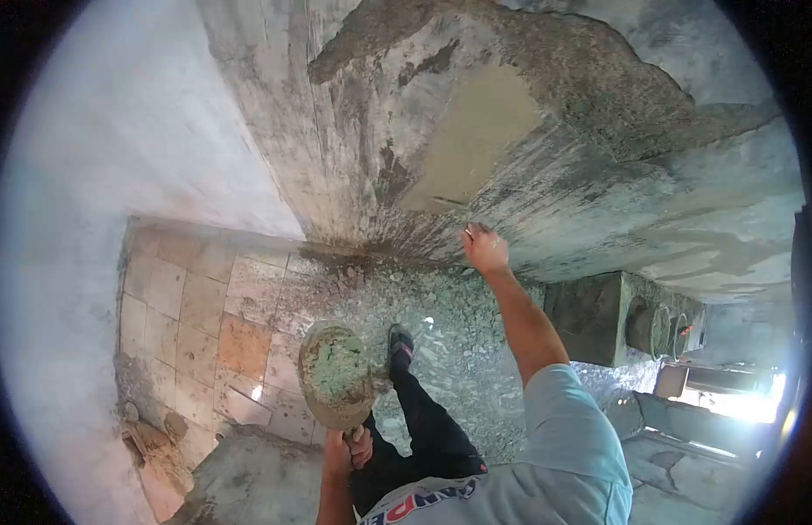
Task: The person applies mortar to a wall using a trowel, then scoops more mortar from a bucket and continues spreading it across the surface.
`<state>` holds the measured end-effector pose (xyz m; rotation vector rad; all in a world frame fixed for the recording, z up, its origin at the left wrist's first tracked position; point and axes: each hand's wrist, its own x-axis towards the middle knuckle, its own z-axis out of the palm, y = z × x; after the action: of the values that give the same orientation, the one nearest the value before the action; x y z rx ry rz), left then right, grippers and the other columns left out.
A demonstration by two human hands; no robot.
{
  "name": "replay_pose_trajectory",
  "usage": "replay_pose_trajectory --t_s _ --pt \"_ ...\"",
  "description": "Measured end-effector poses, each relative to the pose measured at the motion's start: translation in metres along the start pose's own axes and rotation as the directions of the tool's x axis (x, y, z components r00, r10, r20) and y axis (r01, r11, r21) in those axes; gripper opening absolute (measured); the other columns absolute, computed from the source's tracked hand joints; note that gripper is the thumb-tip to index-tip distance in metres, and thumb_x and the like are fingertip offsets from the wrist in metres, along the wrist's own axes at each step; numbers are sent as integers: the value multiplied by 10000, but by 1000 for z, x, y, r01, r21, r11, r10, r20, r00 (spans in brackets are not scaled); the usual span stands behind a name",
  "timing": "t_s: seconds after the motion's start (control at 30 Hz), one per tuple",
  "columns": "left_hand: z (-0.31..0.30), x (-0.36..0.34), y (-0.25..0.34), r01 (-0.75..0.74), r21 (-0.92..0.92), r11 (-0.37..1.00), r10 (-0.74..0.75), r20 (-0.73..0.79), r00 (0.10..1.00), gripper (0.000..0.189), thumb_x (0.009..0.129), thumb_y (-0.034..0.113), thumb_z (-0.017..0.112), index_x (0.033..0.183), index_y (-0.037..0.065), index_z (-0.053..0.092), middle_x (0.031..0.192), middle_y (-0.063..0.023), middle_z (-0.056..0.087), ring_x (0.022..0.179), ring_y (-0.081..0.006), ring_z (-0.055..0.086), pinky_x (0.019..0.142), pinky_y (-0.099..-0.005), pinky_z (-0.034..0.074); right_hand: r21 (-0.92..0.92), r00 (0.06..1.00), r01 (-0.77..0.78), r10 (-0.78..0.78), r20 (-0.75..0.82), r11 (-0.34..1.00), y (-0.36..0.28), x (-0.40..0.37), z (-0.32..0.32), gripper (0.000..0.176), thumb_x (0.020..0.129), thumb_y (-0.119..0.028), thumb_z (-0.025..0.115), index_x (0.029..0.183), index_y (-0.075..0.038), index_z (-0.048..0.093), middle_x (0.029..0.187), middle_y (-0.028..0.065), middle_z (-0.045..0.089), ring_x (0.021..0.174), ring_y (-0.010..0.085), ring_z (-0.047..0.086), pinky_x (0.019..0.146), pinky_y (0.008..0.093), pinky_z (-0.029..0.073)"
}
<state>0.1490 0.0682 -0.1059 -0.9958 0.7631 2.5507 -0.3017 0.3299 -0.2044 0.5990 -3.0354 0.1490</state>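
At lower centre, our left hand (pixel 357 448) clamps its fingers on the mortar pan (pixel 339 418). Near centre, our right hand (pixel 487 248) curls below tan plaster (pixel 480 131); its grip we cannot tell.

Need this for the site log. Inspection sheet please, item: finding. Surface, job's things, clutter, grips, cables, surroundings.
Surface: streaked wall, with a smoother grey-green patch.
Job's things: shallow round pan holding mortar-like mix; thin edge, perhaps a trowel, at the patch's lower end.
Clutter: rubble underfoot.
Grips: left grip closed around the pan's handle; right grip curled near the streaked wall, hold too small to tell.
Cables: nothing seen.
Surroundings: floor tiles and white wall at left, bright light at far right.
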Motion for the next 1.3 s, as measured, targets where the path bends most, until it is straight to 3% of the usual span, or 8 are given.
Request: replay_pose_trajectory --t_s 0.27,0.37,0.47,0.57,0.67,0.77,0.97,1.3 --pt "29 -8 16 -53 48 997 48 92 995 561 1088 494 273 703 128 452 485 -8 360 343 -144 286 322 -323 264 82 927 128 -89 -365 988 22 3 -97 311 998 -381 613 946 -74 614 788 164 657 697 387 672 567 517 523" --pt "35 -11 17 -48 43 998 45 61 997 522 1030 535 391 702 129 406 477 -5 327 325 -130 259 319 -299 216 254 949 103 -18 -316 962 10 -6 -135 314 1018 -378 592 926 -78 607 780 165 645 704 387 671 564 519 507" --pt "34 -10 14 -42 29 999 40 62 997 524 1027 539 395 703 127 408 474 -7 329 328 -132 271 319 -302 222 72 970 225 -216 -112 972 -1 -2 -119 344 1043 -400 543 974 -77 638 785 156 659 729 388 681 593 509 536" --pt "23 -9 5 -15 -24 1000 15 22 1000 516 1026 530 401 706 125 411 473 -6 327 330 -130 271 318 -303 238 -20 979 123 -118 166 992 -18 9 -104 396 1060 -438 482 1086 -87 663 852 157 688 806 387 698 638 509 572" --pt "38 -21 16 -85 72 994 85 3 996 507 1026 521 397 708 127 415 479 -5 323 334 -133 268 316 -305 250 -81 965 44 -22 263 996 -25 26 -103 452 1061 -473 440 1196 -99 656 935 170 706 899 389 706 695 523 594" --pt "37 -20 19 -45 8 999 44 84 996 507 1026 525 386 707 133 412 485 0 316 342 -136 273 314 -306 254 -63 979 82 -69 191 995 -14 34 -108 470 1063 -480 429 1232 -95 638 1001 191 701 970 383 703 725 517 599" --pt "66 -24 37 -13 28 1000 13 -7 1000 497 1033 516 374 706 142 403 487 6 308 345 -137 283 308 -307 248 30 954 3 -12 299 1000 -43 42 -212 455 1055 -451 466 1147 -63 684 1033 212 693 1027 391 687 808 534 586" --pt "88 -31 48 -88 147 985 97 -54 994 505 1024 556 371 716 158 417 488 4 316 345 -138 280 303 -312 215 43 989 99 -103 102 994 -34 59 -307 435 1031 -445 519 1048 -44 688 1048 214 699 1052 419 665 825 548 572"
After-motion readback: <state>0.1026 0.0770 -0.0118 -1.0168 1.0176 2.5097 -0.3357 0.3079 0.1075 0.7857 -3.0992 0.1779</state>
